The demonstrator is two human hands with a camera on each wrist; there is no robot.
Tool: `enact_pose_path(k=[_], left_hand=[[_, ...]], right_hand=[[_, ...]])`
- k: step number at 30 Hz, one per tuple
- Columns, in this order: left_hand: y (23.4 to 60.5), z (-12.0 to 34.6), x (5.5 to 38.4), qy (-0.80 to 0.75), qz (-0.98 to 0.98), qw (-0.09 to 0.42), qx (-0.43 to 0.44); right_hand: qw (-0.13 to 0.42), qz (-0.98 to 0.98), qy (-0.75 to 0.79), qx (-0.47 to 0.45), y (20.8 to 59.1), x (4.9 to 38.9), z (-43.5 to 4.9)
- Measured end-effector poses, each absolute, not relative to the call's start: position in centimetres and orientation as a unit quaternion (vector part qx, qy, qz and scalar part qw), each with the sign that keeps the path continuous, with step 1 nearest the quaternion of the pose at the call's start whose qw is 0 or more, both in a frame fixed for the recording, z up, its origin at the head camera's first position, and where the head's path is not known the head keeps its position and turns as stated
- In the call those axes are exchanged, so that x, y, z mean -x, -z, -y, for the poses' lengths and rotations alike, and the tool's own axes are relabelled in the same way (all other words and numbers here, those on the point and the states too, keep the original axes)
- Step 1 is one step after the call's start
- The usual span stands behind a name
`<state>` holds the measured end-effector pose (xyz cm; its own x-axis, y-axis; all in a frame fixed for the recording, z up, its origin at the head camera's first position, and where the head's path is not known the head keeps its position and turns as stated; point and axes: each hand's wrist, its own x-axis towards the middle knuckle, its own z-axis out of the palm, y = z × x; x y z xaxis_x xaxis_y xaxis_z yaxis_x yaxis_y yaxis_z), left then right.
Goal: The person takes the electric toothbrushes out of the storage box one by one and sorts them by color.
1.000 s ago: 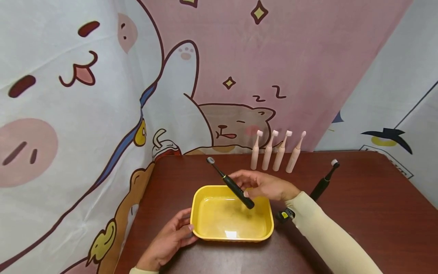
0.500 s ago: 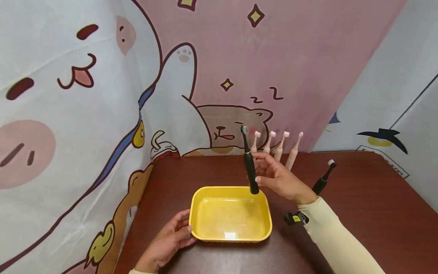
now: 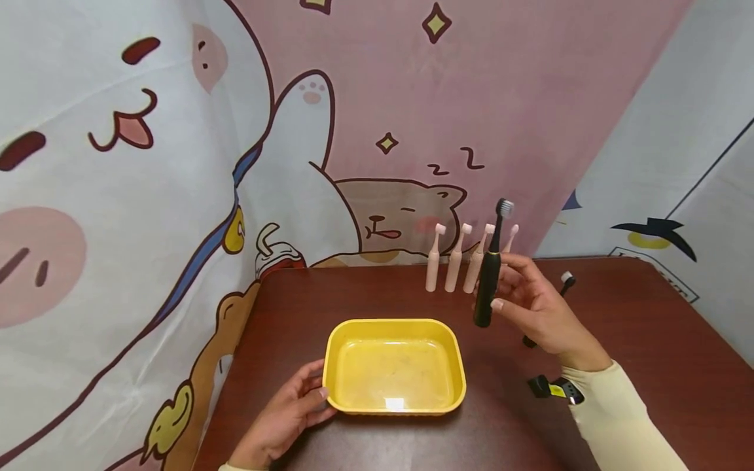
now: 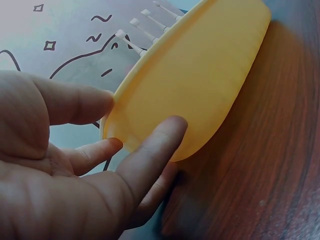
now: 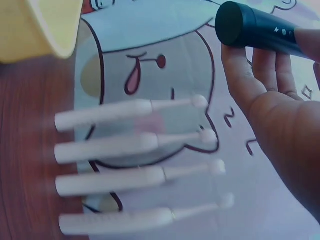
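Note:
My right hand [image 3: 544, 314] holds a black electric toothbrush [image 3: 487, 281] nearly upright, its bristle head at the top, above the table right of the yellow bin [image 3: 394, 411]. Its thumb and fingers pinch the handle; in the right wrist view the handle's base [image 5: 230, 25] faces the camera. My left hand [image 3: 288, 412] rests against the bin's left end, thumb near the front corner and fingers along the outer wall. In the left wrist view those fingertips [image 4: 172, 127] touch the outside of the bin. Several pale pink electric toothbrushes [image 3: 432, 271] stand in a row behind; the held one partly covers the row.
A second black toothbrush [image 3: 567, 282] stands on the right of the dark wooden table [image 3: 330, 294], mostly hidden behind the right hand. A cartoon-printed cloth [image 3: 353, 144] hangs along the back and left edges.
My right hand has carried the black toothbrush from over the yellow bin to the right, turning it from slanted to nearly upright. My left hand has stayed at the bin.

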<state>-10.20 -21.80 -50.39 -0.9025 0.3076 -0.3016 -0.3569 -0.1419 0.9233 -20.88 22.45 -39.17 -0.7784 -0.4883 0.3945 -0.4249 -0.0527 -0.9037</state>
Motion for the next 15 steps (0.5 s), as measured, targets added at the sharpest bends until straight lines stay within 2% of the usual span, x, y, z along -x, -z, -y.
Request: enact_pose_path(k=[7,15], left_hand=[[50.3,22.0,10.2,-0.754,-0.619,0.221,0.026],[50.3,22.0,10.2,-0.755,-0.616,0.226,0.026]], right_hand=[[-0.018,-0.695,0.643,0.321,38.3,18.7,-25.0],[-0.037,-0.622,0.706,0.339,38.4,17.4,-27.9]])
